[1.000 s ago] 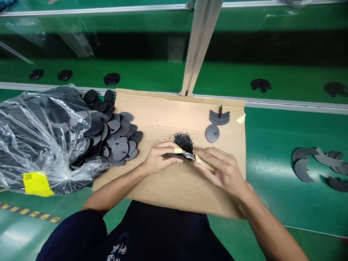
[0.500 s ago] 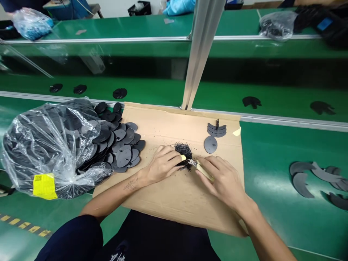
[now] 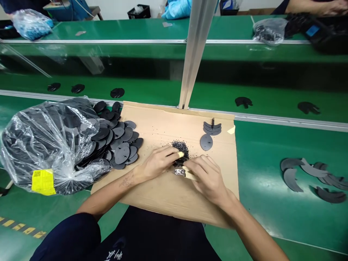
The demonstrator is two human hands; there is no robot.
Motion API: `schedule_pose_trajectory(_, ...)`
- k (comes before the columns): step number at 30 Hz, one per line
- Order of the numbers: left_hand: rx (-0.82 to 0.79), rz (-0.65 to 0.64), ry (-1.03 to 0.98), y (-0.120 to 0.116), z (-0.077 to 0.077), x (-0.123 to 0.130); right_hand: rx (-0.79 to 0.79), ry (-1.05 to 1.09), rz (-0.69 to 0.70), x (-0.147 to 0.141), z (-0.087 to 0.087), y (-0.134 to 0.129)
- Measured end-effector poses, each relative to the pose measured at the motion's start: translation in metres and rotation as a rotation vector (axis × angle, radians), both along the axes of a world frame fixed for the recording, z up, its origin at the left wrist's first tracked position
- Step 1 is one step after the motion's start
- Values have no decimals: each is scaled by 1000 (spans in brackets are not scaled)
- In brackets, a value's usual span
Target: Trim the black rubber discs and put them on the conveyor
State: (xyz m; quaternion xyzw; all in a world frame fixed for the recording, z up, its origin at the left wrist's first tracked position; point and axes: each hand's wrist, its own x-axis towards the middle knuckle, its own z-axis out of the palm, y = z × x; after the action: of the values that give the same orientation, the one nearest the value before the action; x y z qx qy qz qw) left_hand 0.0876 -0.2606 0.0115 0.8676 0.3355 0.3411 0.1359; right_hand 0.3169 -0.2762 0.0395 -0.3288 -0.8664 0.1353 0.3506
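My left hand (image 3: 162, 162) is closed, with yellow tape round one finger, at the edge of a heap of black plastic scraps (image 3: 180, 146). Its fingertips pinch a dark plastic part, mostly hidden by the fingers and hard to tell from the scraps. My right hand (image 3: 209, 176) is wrapped round the pale yellow handles of a pair of nippers (image 3: 179, 172). The metal jaws point left, just below my left fingertips and apart from the part. Beyond my right hand a dark round disc (image 3: 206, 142) and a small stack of curved pieces (image 3: 212, 128) lie on the cardboard (image 3: 165, 195).
A clear plastic bag (image 3: 49, 145) of black discs stands at left, with loose discs (image 3: 122, 154) spilling beside it. Curved grey pieces (image 3: 292, 180) lie on the green table at right. A metal post (image 3: 194, 54) rises behind the cardboard. Another person's hand (image 3: 333, 7) is at top right.
The nippers have come away from the part at my left fingertips and swung down, jaws now pointing left. My right hand has moved left and closer to my left. The view has shifted slightly.
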Motion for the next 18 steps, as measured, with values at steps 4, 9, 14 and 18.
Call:
schedule_pose_trajectory(4,-32,-10,-88,0,0,-2,-91,13,-21,17,6,7)
schedule_pose_trajectory(9,-122,-27,-315,-4,1,-2,-53,-235,-77,30,-2,15)
schedule_pose_trajectory(14,-154,-22,-355,-6,2,-2,9,-301,-90,26,-1,15)
schedule_pose_trajectory(18,-171,-30,-364,-8,1,-2,22,-315,-58,26,2,17)
